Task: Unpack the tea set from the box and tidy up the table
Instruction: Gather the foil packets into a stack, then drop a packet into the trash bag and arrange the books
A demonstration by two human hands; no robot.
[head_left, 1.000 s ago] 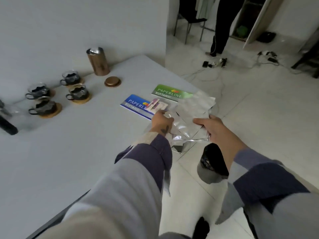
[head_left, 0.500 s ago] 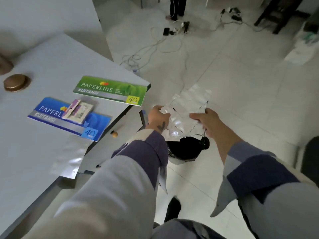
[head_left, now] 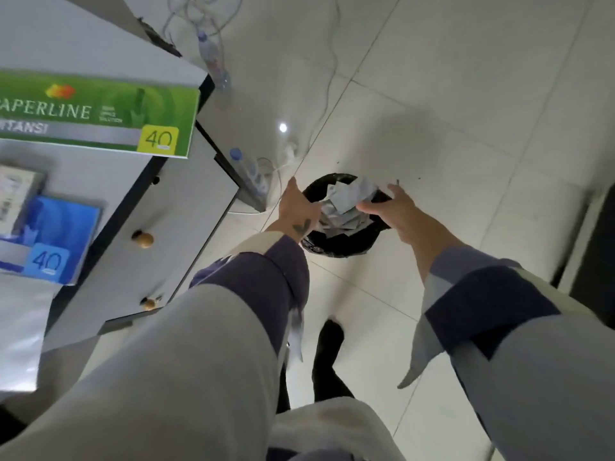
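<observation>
Half a second earlier both hands had held the bundle of clear plastic wrappers in the air beside the bench; by this moment the person had leaned right over the black bin (head_left: 346,242) on the floor, and the wrappers (head_left: 346,204) sat crumpled in its mouth. The left hand (head_left: 298,209) hovered at about nine o'clock of the bin's rim, its fingers reaching in among the plastic, though whether they gripped it or merely pushed it down I could not tell. The right hand (head_left: 399,211) was at about three o'clock, its thumb laid against the heap and the other fingers spread loosely above the rim, seemingly letting go. To my eye that meant the packaging was as good as binned, so this part of the tidying looked nearly finished. The tea set itself was nowhere in view, the camera having tipped away from it, so I could not say how it stood. Only a corner of the bench (head_left: 100,54) showed, at ten o'clock, bearing a green receipt book (head_left: 100,118) and, nearer the person, a blue receipt book (head_left: 50,237), both cut off by the frame's left edge. A small pale packet (head_left: 16,197) on the blue one was too blurred to read, and the bin's depth was hidden under plastic.
</observation>
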